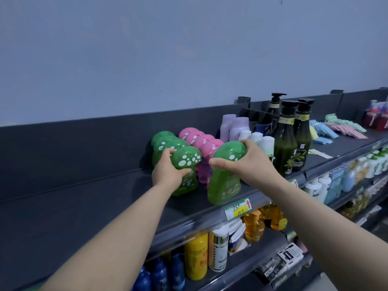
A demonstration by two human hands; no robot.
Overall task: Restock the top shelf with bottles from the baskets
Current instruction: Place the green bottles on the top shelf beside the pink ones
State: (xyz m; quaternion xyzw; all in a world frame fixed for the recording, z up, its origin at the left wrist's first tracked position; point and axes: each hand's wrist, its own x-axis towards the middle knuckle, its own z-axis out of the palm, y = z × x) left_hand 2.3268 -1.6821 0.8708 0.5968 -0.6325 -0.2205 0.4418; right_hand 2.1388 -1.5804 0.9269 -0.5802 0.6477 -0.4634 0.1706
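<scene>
Two green bottles in hand, one per hand; step in hand is placing on the top shelf (105, 198).

Nearest, below the shelf lip: yellow bottle (195, 256) and orange bottles (253, 226) on the lower shelf. Price tag (237, 207) on the lip itself.

Right hand (245, 162) is wrapped over the cap and neck of the right bottle (223, 185), thumb on the near side. This bottle sits at the front edge just behind the tag, leaning a little to the right. Its base looks to be on the shelf.

Left hand (168, 172) grips the left bottle (185, 162) under its spotted cap, fingers curled round the neck. The bottle is at the head of the green row (165, 141). Cannot tell whether its base is down.

Behind: pink row (199, 141) just beside the green one, then lilac bottles (233, 127), pump bottles (291, 139), and packets (336, 129) far right. Baskets are out of view.

Judgement: the left bottle is nearly home. The right one stands in front of the pink row, out of line. The next move calls for setting it upright and sliding it left, in front of the left bottle, without knocking the pink row.
</scene>
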